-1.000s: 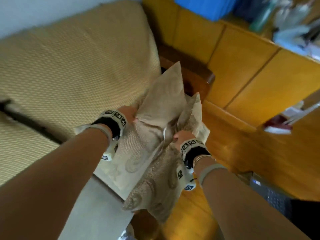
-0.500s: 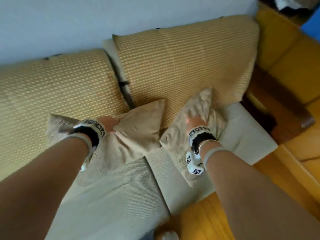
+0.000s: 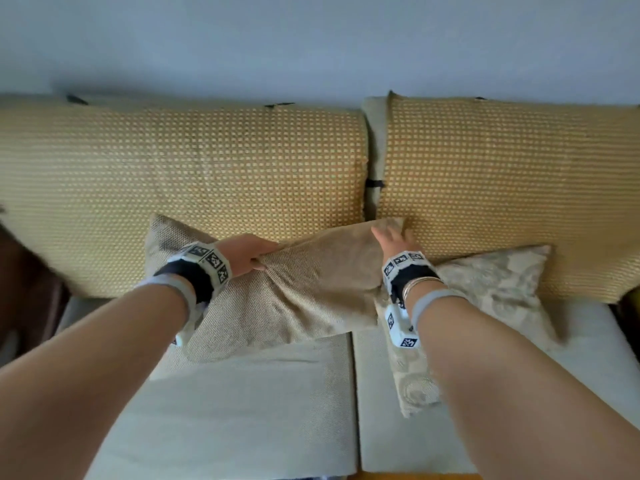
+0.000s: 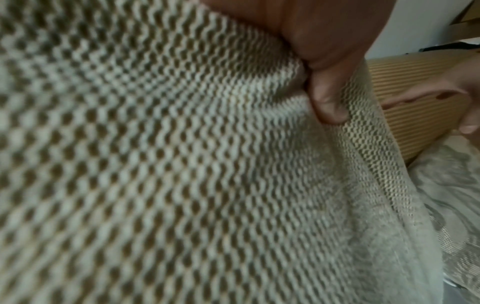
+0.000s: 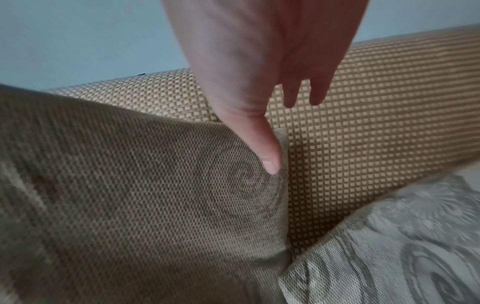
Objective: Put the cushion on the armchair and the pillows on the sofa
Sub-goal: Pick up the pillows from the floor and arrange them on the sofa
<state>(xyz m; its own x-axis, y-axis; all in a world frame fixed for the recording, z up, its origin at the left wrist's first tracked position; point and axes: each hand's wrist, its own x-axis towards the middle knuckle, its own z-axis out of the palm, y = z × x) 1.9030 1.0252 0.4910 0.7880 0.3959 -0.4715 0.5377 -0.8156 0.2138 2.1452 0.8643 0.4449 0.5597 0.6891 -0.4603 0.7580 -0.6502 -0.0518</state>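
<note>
Two beige pillows lie on the sofa (image 3: pixel 242 410) against its woven yellow backrest (image 3: pixel 207 161). The plain-weave pillow (image 3: pixel 304 292) leans at the middle; my left hand (image 3: pixel 247 252) pinches its top edge, thumb (image 4: pixel 330 102) pressed into the fabric (image 4: pixel 182 164). My right hand (image 3: pixel 393 237) is open at that pillow's upper right corner, thumb (image 5: pixel 270 158) touching the corner (image 5: pixel 155 185). The patterned pillow (image 3: pixel 491 292) lies to the right, under my right forearm, free of both hands (image 5: pixel 415 236).
Pale seat cushions (image 3: pixel 502 393) meet at a seam below the pillows. A gap with a black strap (image 3: pixel 374 183) splits the backrest. A grey wall (image 3: pixel 311 39) rises behind. A dark wooden arm (image 3: pixel 24 289) shows at the far left.
Both pillows came from in front of the sofa's end down onto the seat. My right hand let go of the patterned pillow and moved to the plain pillow's corner. The view swung left.
</note>
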